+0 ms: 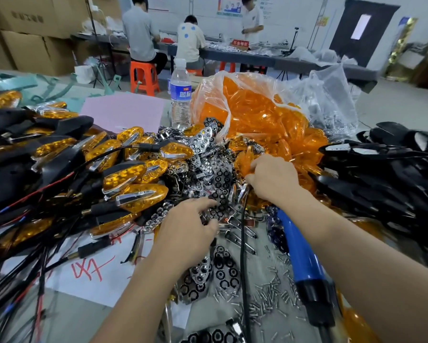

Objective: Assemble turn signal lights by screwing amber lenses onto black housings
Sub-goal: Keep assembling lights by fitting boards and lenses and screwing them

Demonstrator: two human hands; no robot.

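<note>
Lenses: amber lenses [257, 115] heaped in an open clear plastic bag [331, 95] at the far middle of the bench [66, 323], some spilling out at its mouth.
Housings: black housings [386, 174] piled at the right, wires trailing.
Right hand [272, 179]: fingers curled down among the spilled lenses; whether they pinch one cannot be told.
Left hand [185, 226]: fingers stretched and loose, resting on chrome reflectors [217, 174] in the middle.
Lights: assembled lights [133, 174] heaped at the left.
Screwdriver: blue screwdriver [304, 258] lying under the right forearm, beside loose screws [269, 300].
Bottle: water bottle [180, 95] upright behind the reflectors.
</note>
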